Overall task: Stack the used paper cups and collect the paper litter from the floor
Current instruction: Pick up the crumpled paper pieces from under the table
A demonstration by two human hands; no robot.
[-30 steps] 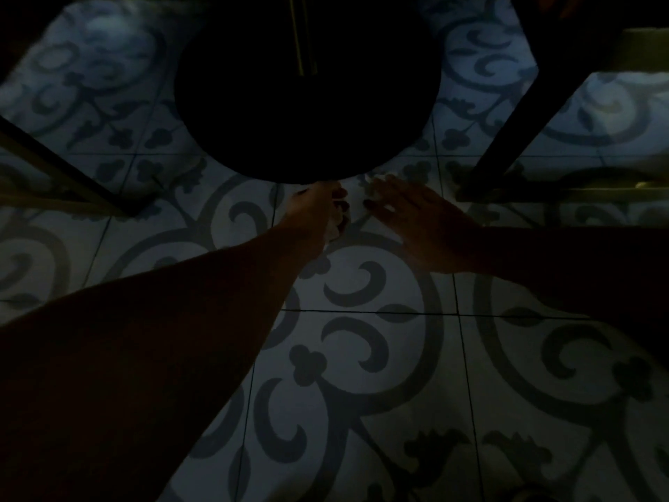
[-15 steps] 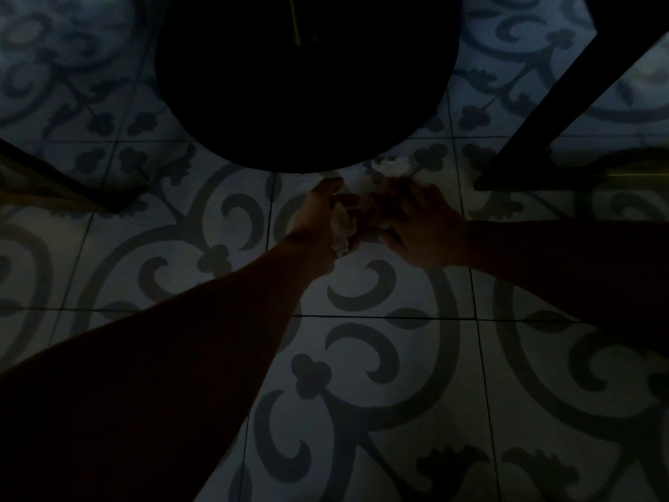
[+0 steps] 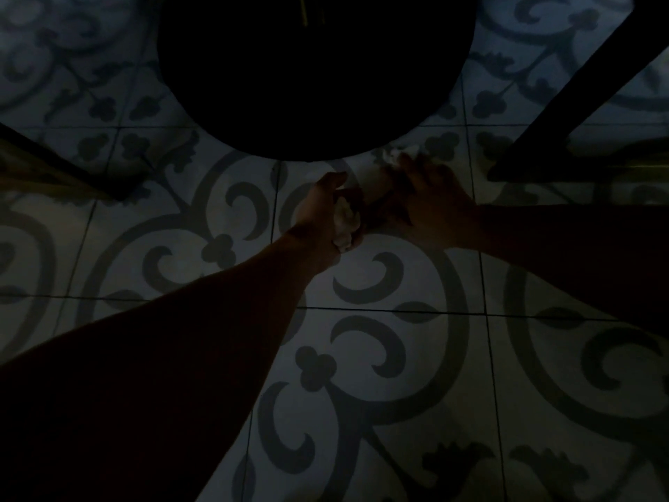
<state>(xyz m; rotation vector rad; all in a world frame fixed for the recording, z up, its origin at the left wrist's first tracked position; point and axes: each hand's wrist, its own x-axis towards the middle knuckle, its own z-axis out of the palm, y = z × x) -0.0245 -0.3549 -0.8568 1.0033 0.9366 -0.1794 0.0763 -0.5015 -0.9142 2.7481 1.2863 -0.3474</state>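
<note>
The scene is very dim. My left hand (image 3: 325, 208) is low over the patterned floor tiles, closed around a crumpled white wad of paper (image 3: 345, 226) that shows below its fingers. My right hand (image 3: 434, 204) reaches in from the right beside it, fingertips at a second pale scrap of paper (image 3: 389, 157) lying on the tile by the edge of the round base. Whether the right fingers have closed on that scrap is too dark to tell. No paper cups are in view.
A large dark round table base (image 3: 318, 74) sits just beyond the hands. A dark chair leg (image 3: 564, 103) slants across the upper right and another bar (image 3: 61, 164) crosses the left. Patterned floor tiles (image 3: 380, 356) fill the foreground.
My right hand drew in against my left hand, then reached forward to the paper scrap near the table base. My left hand kept its paper wad. The view shifted slightly.
</note>
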